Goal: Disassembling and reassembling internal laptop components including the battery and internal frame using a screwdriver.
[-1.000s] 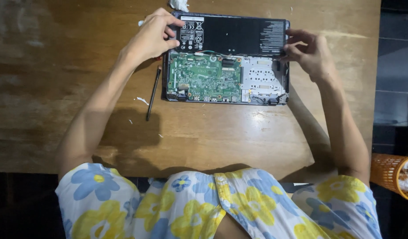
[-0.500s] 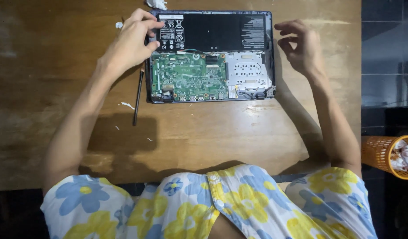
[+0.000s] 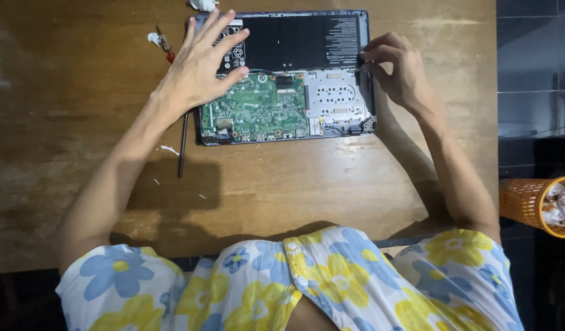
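Laptop: I see an opened laptop (image 3: 282, 76) lying on its back at the far middle of the wooden table (image 3: 331, 184), its bottom cover off.
Battery: a flat black battery (image 3: 294, 41) fills the far half of the case.
Circuit board: a green circuit board (image 3: 255, 110) sits in the near left part, with a silver metal plate (image 3: 336, 98) just right of it.
Left hand: my left hand (image 3: 203, 67) lies flat and open, fingers spread, on the far left corner of the laptop. The palm rests over the left edge of the board and the fingertips reach onto the battery. It grips nothing.
Right hand: my right hand (image 3: 399, 70) is at the far right edge of the laptop with the fingers curled and pinched together against the case rim. I cannot tell whether something small is held between them.
Rod: a thin dark rod-like tool (image 3: 182, 147) lies on the table just left of the laptop, running near to far, its far end hidden under my left wrist.
Screwdriver: a small red-handled screwdriver (image 3: 165, 46) lies far left, near the left hand's thumb side.
Scraps: a few white scraps (image 3: 169, 149) lie on the table near the rod.
Basket: an orange mesh basket (image 3: 530, 205) with crumpled paper stands on the dark floor, right of the table.
Clothing: a flowered blue and yellow garment (image 3: 294, 282) fills the near edge.
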